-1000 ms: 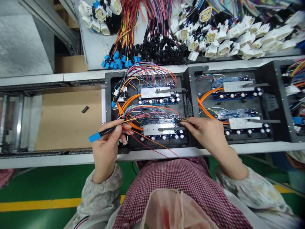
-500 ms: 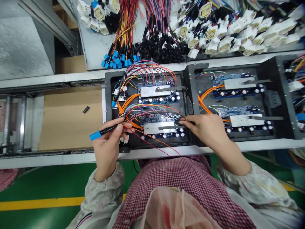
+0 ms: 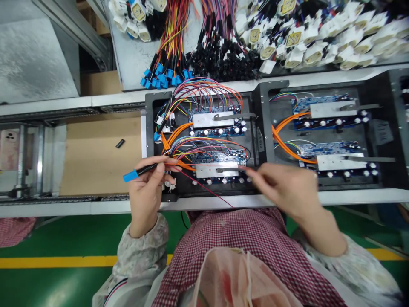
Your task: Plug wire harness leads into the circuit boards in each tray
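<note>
My left hand (image 3: 147, 194) is closed around a wire harness, pinching its black sleeve (image 3: 147, 169); a blue connector (image 3: 130, 175) sticks out to the left. From that harness a dark red wire (image 3: 207, 190) hangs loose over the tray's front edge. An orange-red wire runs taut to my right hand (image 3: 287, 185), whose fingertips pinch its end, slightly blurred. Both hands are above the lower circuit board (image 3: 212, 157), which carries a silver metal plate (image 3: 204, 171) and many coloured wires. An upper board (image 3: 220, 132) lies behind it in the same black tray (image 3: 255, 128).
A second black tray (image 3: 361, 128) with two boards stands at the right. On the shelf behind lie blue-ended harnesses (image 3: 164, 79), black-ended harnesses (image 3: 220, 64) and white connectors (image 3: 313, 53). A small black piece (image 3: 120, 143) rests on cardboard (image 3: 96, 166) at the left.
My right hand has left a dark wire at the board's right end and now pinches the orange-red wire, pulled taut. The left hand keeps its grip. The view has shifted slightly.
</note>
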The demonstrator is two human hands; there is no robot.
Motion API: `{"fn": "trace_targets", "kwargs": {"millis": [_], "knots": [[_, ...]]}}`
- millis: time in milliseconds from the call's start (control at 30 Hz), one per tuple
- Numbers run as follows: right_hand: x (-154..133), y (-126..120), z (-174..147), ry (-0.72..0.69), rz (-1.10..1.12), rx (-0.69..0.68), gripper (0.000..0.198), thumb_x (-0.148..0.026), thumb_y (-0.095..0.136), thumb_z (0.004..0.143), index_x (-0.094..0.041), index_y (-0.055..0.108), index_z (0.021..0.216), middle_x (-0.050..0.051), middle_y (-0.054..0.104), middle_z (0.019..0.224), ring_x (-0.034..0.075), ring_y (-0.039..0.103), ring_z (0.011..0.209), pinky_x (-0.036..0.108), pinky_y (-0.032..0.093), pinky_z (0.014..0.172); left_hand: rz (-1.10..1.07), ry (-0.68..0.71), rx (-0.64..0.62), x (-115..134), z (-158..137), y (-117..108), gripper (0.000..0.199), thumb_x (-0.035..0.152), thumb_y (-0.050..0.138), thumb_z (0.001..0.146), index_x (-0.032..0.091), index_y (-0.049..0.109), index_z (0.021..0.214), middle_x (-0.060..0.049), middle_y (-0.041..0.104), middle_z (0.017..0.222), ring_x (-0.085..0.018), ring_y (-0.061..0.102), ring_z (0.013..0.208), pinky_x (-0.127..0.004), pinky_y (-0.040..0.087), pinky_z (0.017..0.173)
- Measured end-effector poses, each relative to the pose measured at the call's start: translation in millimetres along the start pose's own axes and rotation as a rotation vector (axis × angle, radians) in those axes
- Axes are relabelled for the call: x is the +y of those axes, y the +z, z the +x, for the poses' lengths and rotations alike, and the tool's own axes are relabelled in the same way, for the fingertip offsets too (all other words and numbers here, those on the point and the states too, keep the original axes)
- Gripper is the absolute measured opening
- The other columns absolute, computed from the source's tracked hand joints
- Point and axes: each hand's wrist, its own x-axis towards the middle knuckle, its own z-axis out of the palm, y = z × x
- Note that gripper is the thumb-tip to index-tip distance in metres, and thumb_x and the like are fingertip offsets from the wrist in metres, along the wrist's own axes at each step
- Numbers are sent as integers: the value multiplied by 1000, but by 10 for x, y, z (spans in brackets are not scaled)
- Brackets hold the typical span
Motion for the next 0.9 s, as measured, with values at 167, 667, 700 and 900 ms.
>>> {"fn": "trace_targets", "kwargs": {"millis": [167,667,700,900], "knots": [[312,-44,93,110,-18,82,31,-40,48,98,-21,73,94,3,74,75,15,64,60,27,35,53,58,-47,40,21,-8,-5,11,26,76,82,22,76,92,-3,77,84,-16,75,73,-20,60,55],[323,153,164,132,9,-61,32,-38,47,96,-23,75,95,3,74,73,17,65,60,28,33,55,56,-69,72,36,-15,23,11,26,78,80,21,76,89,-2,76,81,-15,75,69,-18,60,55],[320,153,165,135,-1,-64,32,-38,47,96,-23,75,95,3,74,72,17,64,59,28,33,55,61,-66,72,36,-16,21,11,26,79,79,21,75,89,-2,76,81,-15,75,70,-18,60,55],[318,166,170,163,18,-73,33,-39,46,96,-23,75,96,3,74,71,17,64,59,27,33,55,71,-67,65,31,-8,12,11,26,78,80,20,75,89,-2,76,81,-16,75,70,-19,60,54]]}}
